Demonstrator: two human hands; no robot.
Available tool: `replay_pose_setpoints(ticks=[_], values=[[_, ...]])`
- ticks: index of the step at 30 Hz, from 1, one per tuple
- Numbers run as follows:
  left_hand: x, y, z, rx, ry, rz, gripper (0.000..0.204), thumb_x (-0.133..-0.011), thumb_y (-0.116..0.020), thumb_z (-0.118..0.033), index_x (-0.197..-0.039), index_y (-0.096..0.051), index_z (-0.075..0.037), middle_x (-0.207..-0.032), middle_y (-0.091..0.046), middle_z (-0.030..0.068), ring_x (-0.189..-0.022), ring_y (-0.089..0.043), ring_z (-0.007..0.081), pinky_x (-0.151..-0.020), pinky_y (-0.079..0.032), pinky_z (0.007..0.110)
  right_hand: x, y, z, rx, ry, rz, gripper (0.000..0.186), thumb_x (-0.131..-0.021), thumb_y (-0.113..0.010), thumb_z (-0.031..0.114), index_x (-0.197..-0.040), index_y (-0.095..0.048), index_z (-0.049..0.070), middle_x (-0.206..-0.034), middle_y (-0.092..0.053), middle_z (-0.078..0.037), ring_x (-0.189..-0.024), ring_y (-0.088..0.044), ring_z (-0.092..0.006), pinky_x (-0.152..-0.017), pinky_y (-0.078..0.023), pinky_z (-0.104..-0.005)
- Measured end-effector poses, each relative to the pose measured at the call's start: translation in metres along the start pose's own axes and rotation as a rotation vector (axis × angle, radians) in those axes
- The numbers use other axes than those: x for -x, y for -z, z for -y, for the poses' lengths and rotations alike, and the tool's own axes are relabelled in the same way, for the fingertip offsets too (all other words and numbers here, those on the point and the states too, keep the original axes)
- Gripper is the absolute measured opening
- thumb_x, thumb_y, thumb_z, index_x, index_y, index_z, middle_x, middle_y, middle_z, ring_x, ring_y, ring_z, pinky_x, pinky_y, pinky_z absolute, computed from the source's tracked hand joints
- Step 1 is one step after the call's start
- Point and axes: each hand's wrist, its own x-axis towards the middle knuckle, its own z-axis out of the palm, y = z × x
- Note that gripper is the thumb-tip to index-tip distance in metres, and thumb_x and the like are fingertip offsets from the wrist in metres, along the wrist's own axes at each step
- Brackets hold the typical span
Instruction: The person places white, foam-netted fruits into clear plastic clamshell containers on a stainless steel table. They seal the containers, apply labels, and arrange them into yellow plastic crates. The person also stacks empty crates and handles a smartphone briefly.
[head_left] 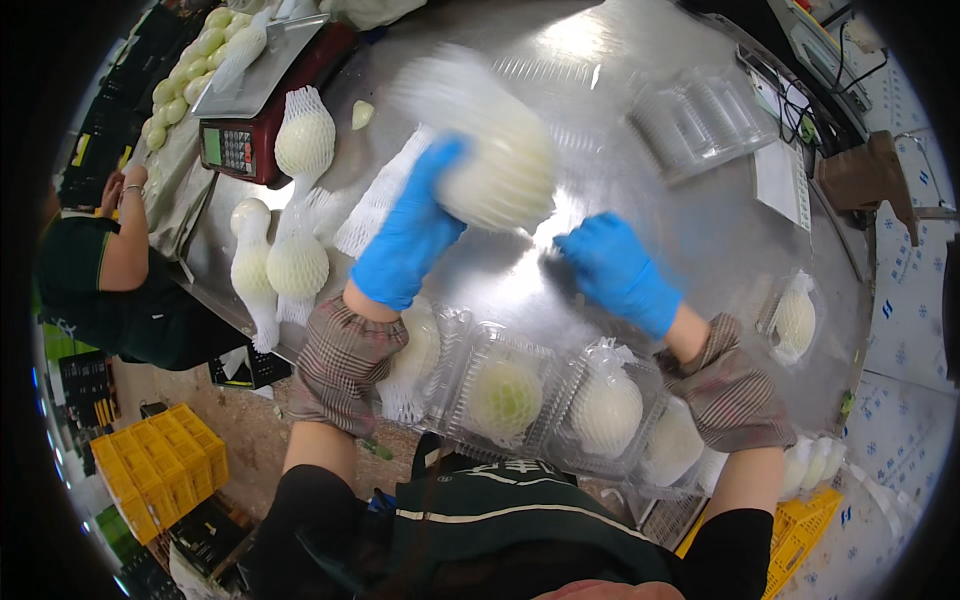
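My left hand (408,235), in a blue glove, is closed around a pale round fruit (505,170) wrapped in a white foam net. Motion blurs the fruit and the loose end of its net. To the right, my right hand (622,275), also gloved in blue, hovers low over the metal table (485,262) with fingers curled; whether it holds anything is hidden. An unfilled foam net (385,190) lies beside my left hand. Along the near edge, clear plastic boxes (548,392) hold netted fruits, among them a greener one (506,396).
Several netted fruits (297,265) lie left, below a red scale (262,150). Unwrapped fruits (190,75) are heaped behind it. Nested clear boxes (700,120) stand far right, near a tape dispenser (870,180). A boxed fruit (795,320) lies right. Another person (110,260) works at left.
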Motion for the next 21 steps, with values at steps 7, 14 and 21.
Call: replay_pose_setpoints(ticks=[7,14,21], values=[[0.002,-0.008,0.089,-1.795,-0.502,0.090,0.090,-0.063,-0.081,-0.040,-0.133,-0.038,-0.003,-0.126,-0.040,0.0248,-0.110,-0.045,0.0383,-0.093,-0.040,0.046,0.038,-0.021,0.026,-0.441,-0.202,0.061,0.023,-0.078,-0.062,0.010,-0.100,-0.062,0.003,-0.086,-0.061,-0.012,-0.088,-0.059,-0.0308,-0.079,-0.048,-0.0390],[-0.027,-0.016,0.079,-1.713,-0.544,0.038,0.103,-0.069,-0.069,-0.060,-0.140,-0.025,-0.001,-0.131,-0.037,0.0243,-0.118,-0.039,0.0401,-0.093,-0.035,0.054,0.054,-0.021,0.003,-0.250,-0.803,-0.288,0.041,-0.078,-0.062,0.014,-0.114,-0.051,-0.003,-0.081,-0.060,-0.016,-0.069,-0.059,-0.0313,-0.072,-0.050,-0.0366],[-0.162,0.045,0.024,-0.211,0.343,-0.372,0.062,-0.094,-0.035,-0.054,-0.121,-0.056,-0.003,-0.103,-0.060,0.0151,-0.108,-0.053,0.0302,-0.095,-0.042,0.045,0.032,-0.064,-0.022,-0.817,-1.104,-0.242,0.034,-0.077,-0.068,0.029,-0.070,-0.046,0.004,-0.063,-0.049,-0.005,-0.057,-0.047,-0.0144,-0.054,-0.044,-0.0310]])
